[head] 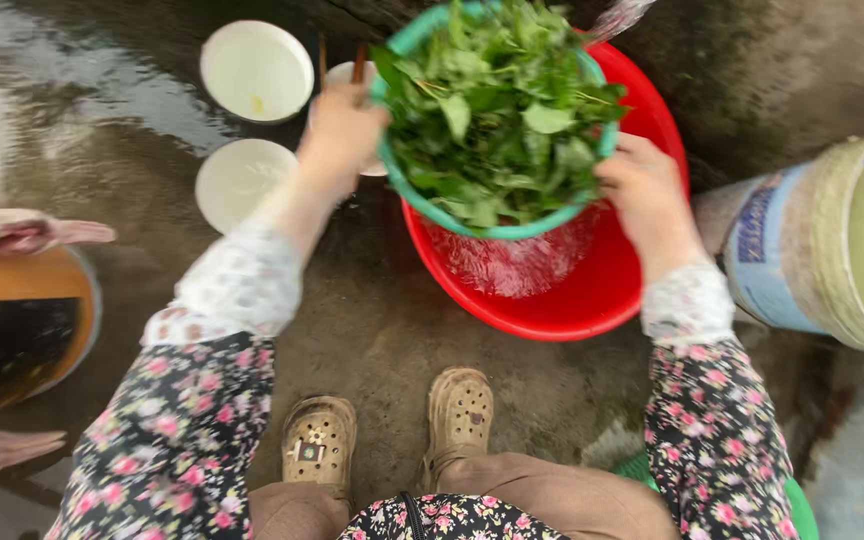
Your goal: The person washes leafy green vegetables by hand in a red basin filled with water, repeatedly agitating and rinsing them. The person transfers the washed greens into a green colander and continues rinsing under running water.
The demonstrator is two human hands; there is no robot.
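Note:
A green colander (pixel 512 232) heaped with wet leafy greens (pixel 500 110) is held up over a red plastic basin (pixel 592 300). Water streams from its underside into the basin. My left hand (pixel 344 128) grips the colander's left rim. On the right rim, my right hand (pixel 646 194) holds it. Both arms wear flowered sleeves with white cuffs.
Two white bowls (pixel 256 68) (pixel 240 180) stand on the wet concrete floor at the back left, with chopsticks (pixel 322 58) beside them. A large pale bucket (pixel 832 245) lies at the right. An orange pot (pixel 22 330) and another person's hands (pixel 22 232) are at the left. My beige clogs (pixel 460 410) are below.

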